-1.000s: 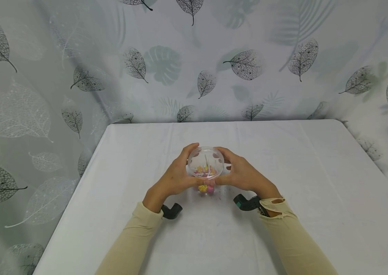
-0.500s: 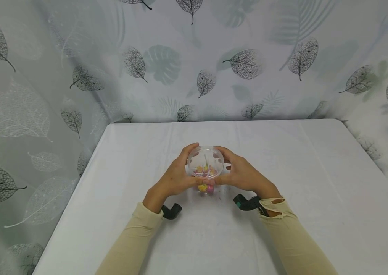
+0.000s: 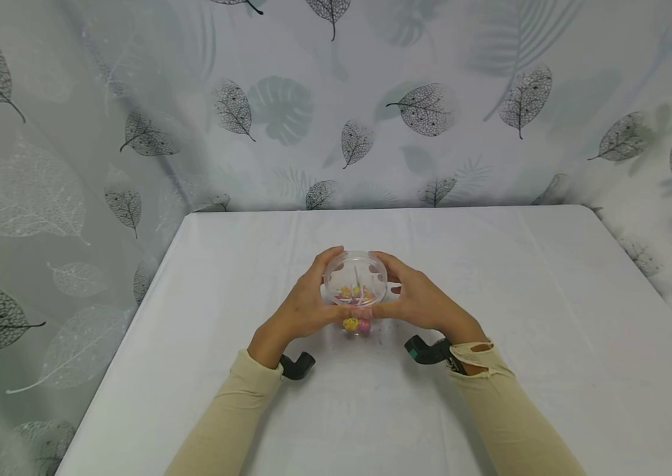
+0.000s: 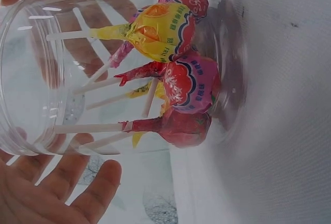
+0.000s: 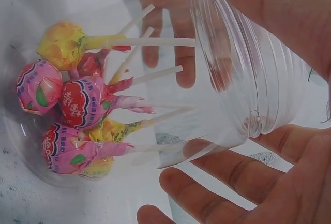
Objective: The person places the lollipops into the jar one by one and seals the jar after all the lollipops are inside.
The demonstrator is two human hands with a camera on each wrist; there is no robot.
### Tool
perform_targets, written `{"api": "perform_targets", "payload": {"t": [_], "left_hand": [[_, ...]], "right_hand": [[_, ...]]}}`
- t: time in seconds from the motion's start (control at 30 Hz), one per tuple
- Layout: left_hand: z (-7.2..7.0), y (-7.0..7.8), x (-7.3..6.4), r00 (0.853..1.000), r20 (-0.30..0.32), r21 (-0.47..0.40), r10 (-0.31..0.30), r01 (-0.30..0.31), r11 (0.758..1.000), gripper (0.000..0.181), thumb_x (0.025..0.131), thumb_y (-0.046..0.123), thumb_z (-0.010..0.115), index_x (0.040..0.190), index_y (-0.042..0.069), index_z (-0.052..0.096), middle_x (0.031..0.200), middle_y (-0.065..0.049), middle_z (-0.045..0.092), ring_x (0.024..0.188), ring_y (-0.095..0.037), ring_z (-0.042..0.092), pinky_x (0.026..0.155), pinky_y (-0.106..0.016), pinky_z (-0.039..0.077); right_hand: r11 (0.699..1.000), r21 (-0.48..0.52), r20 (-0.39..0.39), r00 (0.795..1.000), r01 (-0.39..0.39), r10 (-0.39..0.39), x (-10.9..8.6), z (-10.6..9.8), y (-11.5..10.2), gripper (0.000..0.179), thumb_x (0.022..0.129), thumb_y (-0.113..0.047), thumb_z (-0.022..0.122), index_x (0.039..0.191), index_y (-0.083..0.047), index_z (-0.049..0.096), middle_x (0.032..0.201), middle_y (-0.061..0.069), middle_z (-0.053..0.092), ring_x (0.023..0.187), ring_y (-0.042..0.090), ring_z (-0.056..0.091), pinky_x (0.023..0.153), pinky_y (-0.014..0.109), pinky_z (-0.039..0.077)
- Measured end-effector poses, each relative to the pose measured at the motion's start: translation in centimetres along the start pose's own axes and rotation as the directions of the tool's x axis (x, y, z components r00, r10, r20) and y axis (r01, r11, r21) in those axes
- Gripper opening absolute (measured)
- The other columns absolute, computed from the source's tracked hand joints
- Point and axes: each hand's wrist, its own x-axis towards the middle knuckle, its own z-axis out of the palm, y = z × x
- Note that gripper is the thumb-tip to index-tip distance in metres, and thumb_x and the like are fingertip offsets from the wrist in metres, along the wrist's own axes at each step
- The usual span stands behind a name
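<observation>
A clear plastic jar (image 3: 356, 281) stands upright on the white table, with several wrapped lollipops inside. My left hand (image 3: 302, 305) grips its upper part from the left, thumb in front and fingers round the side. From the right, my right hand (image 3: 423, 301) holds the same part, and the two thumbs meet at the front. In the left wrist view a yellow lollipop (image 4: 161, 31) lies among red and pink ones, sticks toward the mouth. The right wrist view shows a pink lollipop (image 5: 83, 102) and the jar's ridged neck (image 5: 243, 63). Whether a clear lid covers the mouth, I cannot tell.
The white-covered table (image 3: 550, 370) extends round the jar on all sides. Behind it and at the sides hangs a leaf-patterned curtain (image 3: 383, 158). Black wrist mounts (image 3: 297, 365) jut out beneath both wrists, close to the tabletop.
</observation>
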Motion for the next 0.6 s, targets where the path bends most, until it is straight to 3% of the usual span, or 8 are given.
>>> {"api": "perform_targets", "payload": {"t": [0.23,0.43,0.6], "left_hand": [[-0.11,0.12,0.02,0.999,-0.008,0.029,0.038,-0.038,0.999,0.102,0.073,0.033,0.086,0.151,0.027,0.021,0.144,-0.004,0.043,0.124,-0.030,0.049,0.098,-0.047,0.045],[-0.14,0.28,0.11,1.000,0.002,0.021,0.009,-0.009,1.000,0.103,0.071,0.037,0.087,0.150,0.031,0.021,0.143,-0.004,0.044,0.121,-0.032,0.050,0.099,-0.048,0.044],[-0.13,0.16,0.11,1.000,0.001,0.032,0.014,-0.014,0.999,0.104,0.071,0.037,0.087,0.151,0.029,0.021,0.144,-0.002,0.043,0.121,-0.022,0.050,0.101,-0.045,0.043]], "right_hand": [[1.000,-0.004,0.002,1.000,-0.004,0.004,-0.04,-0.02,0.10,0.100,0.072,-0.045,0.084,0.152,-0.022,0.028,0.139,0.003,0.051,0.129,0.026,0.049,0.102,0.055,0.041],[1.000,0.006,-0.003,1.000,0.004,-0.004,0.04,-0.01,0.03,0.094,0.073,-0.039,0.085,0.149,-0.025,0.031,0.138,0.002,0.051,0.129,0.026,0.049,0.102,0.057,0.040],[1.000,-0.001,-0.009,1.000,0.005,-0.005,0.09,0.07,0.09,0.091,0.073,-0.035,0.085,0.148,-0.026,0.034,0.137,0.002,0.052,0.129,0.028,0.049,0.101,0.057,0.041]]}}
